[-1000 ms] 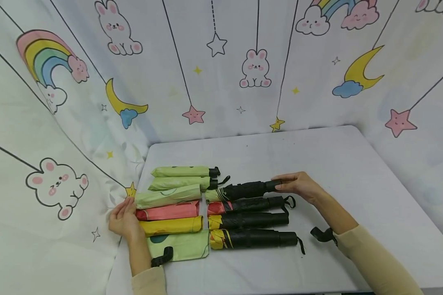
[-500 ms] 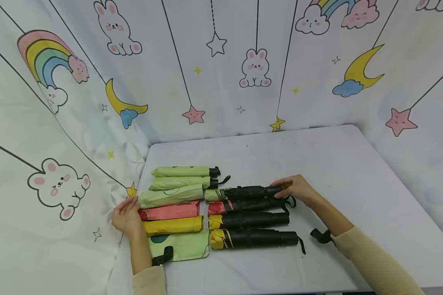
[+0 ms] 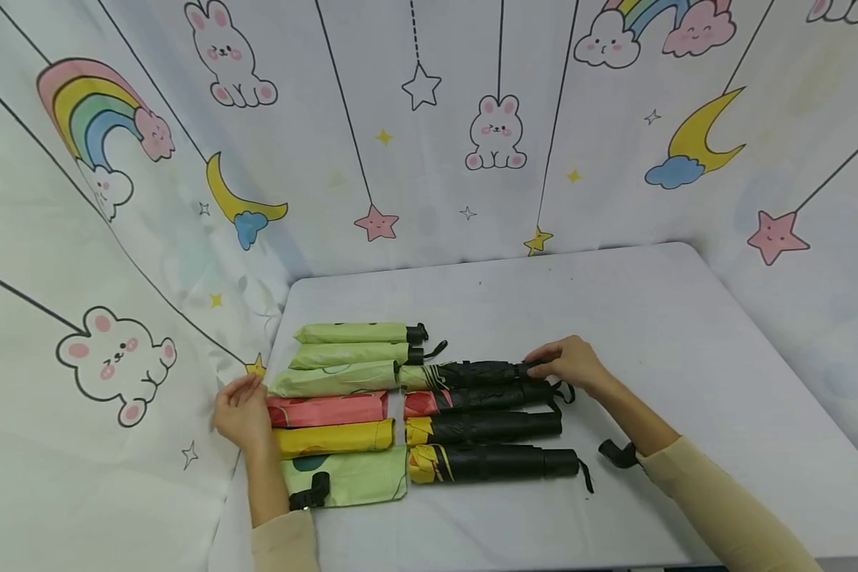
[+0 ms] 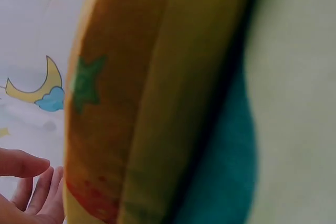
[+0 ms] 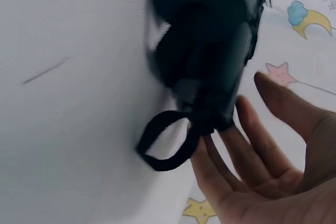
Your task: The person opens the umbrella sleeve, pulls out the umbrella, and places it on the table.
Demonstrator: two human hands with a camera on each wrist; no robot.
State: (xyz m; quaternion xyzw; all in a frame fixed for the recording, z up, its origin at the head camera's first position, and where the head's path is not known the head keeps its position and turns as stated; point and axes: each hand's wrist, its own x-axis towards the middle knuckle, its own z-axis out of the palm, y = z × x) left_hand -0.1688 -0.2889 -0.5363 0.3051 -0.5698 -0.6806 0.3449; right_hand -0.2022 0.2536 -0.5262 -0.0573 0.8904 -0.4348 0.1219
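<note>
Folded umbrellas and fabric sleeves lie in two columns. My right hand touches the handle end of a black umbrella with a light-green edge; in the right wrist view the thumb stands apart from a dark handle, fingertips against its end. My left hand is beside the left ends of a light-green sleeve and a red sleeve, its fingers loosely bent. In the left wrist view its thumb and fingers hold nothing visible; a yellow sleeve fills the middle.
Nearer lie a yellow sleeve, a flat green sleeve, a red-edged black umbrella and two yellow-edged ones. Two green-covered umbrellas lie behind. The white table meets patterned cloth at its back and sides.
The green-edged umbrella's handle end has come down nearer the red-edged one, my right hand moving with it. The light-green sleeve has shifted slightly right, and my left hand has drawn slightly away from it.
</note>
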